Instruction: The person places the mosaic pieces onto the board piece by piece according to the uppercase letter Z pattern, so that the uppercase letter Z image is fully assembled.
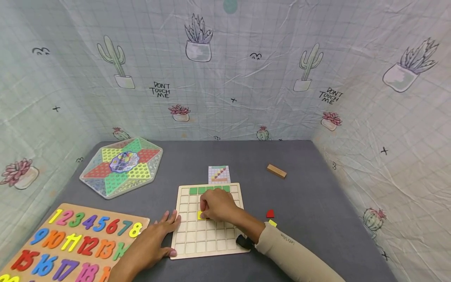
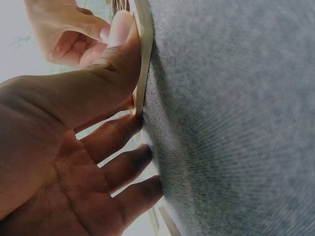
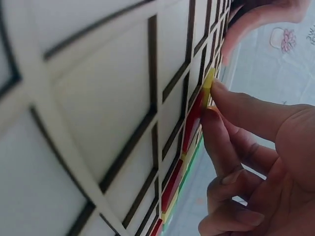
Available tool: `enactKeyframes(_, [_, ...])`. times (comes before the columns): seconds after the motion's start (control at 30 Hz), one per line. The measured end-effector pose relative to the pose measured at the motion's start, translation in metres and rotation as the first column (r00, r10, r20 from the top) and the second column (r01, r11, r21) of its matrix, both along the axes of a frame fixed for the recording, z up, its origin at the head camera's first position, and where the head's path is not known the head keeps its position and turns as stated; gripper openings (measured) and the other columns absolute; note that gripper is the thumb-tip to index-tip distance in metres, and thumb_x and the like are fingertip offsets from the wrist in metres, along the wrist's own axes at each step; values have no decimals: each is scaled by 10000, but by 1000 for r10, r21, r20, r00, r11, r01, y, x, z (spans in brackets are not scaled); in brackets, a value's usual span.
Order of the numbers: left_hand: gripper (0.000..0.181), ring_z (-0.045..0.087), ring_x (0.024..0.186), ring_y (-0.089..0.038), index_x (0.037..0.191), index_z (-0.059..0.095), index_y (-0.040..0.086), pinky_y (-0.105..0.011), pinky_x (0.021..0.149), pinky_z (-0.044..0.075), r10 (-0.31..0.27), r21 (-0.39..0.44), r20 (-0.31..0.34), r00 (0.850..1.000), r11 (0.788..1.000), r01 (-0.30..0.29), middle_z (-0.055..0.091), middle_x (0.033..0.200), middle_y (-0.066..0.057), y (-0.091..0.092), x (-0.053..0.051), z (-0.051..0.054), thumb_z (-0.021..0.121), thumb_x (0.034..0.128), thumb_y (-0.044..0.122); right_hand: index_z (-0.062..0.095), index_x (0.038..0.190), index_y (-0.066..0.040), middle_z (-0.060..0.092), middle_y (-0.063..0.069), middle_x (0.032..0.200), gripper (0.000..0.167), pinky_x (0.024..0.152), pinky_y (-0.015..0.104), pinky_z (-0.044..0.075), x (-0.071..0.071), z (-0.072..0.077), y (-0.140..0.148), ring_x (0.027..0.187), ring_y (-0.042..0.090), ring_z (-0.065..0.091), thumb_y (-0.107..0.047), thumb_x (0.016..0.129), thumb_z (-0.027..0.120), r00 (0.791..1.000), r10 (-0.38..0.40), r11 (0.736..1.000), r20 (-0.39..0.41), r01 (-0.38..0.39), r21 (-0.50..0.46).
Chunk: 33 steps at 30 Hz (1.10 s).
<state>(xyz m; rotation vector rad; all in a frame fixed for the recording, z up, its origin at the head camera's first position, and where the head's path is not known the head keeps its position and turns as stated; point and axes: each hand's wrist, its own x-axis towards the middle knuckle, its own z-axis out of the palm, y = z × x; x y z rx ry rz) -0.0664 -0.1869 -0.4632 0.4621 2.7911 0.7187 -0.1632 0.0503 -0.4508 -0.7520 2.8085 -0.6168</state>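
On my left, the number puzzle (image 1: pixel 51 226), with the hexagonal star board (image 1: pixel 141 171) behind it on the tabletop (image 1: pixel 317 235). My left hand (image 1: pixel 151 242) is spread, thumb and fingertips at the left edge of the gridded wooden board (image 1: pixel 200 247). Yellow tile (image 1: pixel 199 215) lies mid-grid, pinched by my right hand (image 1: pixel 219 205); green tiles (image 1: pixel 193 190) line the top row. Further right: red piece (image 1: pixel 270 214), wooden block (image 1: pixel 276 171).

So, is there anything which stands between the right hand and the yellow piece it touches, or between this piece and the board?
Nothing visible does: the right hand has its fingertips on the yellow piece, which is against the board. A red piece sits close beside it, not between. The left hand is at the board's edge.
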Motion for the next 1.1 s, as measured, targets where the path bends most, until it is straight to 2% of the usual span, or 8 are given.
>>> enactKeyframes(0.23, [963,371,1569,-431,1557,537,66,-716,1189,362,-3,14,18,1000,1000,2,437,1667,-147,1,1,-1,949,716,290,698,720,-260,572,-166,626,271,536,235,443,1,-3,-1,608,11,534,-272,785,961,999,10,1000,-40,-10,6])
enactKeyframes(0.3, [963,370,1568,-434,1557,538,66,-723,1185,360,-6,21,26,1000,1000,5,433,1669,-148,1,1,-2,949,715,290,728,745,-265,594,-178,646,228,556,233,452,2,-2,2,631,1,544,-266,803,949,1000,14,1000,-9,-14,-1])
enactKeyframes(0.43, [958,361,1574,-433,1562,533,75,-725,1187,355,-6,23,36,999,1000,5,424,1676,-141,2,1,-3,944,725,297,807,886,-248,660,-187,721,111,617,221,487,-1,3,18,684,-19,583,-240,850,912,993,48,997,107,-41,-72])
enactKeyframes(0.5, [958,360,1576,-427,1564,534,83,-715,1193,357,-5,18,35,999,1000,4,426,1677,-134,3,1,-3,944,727,302,826,967,-218,693,-165,752,126,653,224,502,-3,6,30,706,-3,613,-230,865,900,986,76,990,150,-57,-128])
enactKeyframes(0.63, [956,361,1579,-411,1561,537,82,-693,1208,356,2,8,27,1000,1000,-2,428,1676,-127,4,1,-1,949,725,293,828,1052,-156,712,-110,783,195,725,258,513,-5,12,56,793,85,654,-215,877,890,981,104,977,164,-70,-203])
enactKeyframes(0.77, [953,369,1575,-414,1556,540,70,-691,1207,359,-4,1,14,1000,1000,4,431,1674,-135,3,1,1,950,723,286,817,1099,-146,692,-95,797,224,762,287,502,-3,17,82,871,147,636,-197,889,878,982,62,976,180,-22,-217])
enactKeyframes(1.1, [950,365,1577,-411,1555,540,68,-678,1212,361,-1,-2,14,1000,1000,1,437,1671,-134,2,1,1,951,726,280,794,1141,-99,677,-71,819,258,654,252,509,6,17,148,794,210,631,-149,897,862,982,-50,971,181,91,-223])
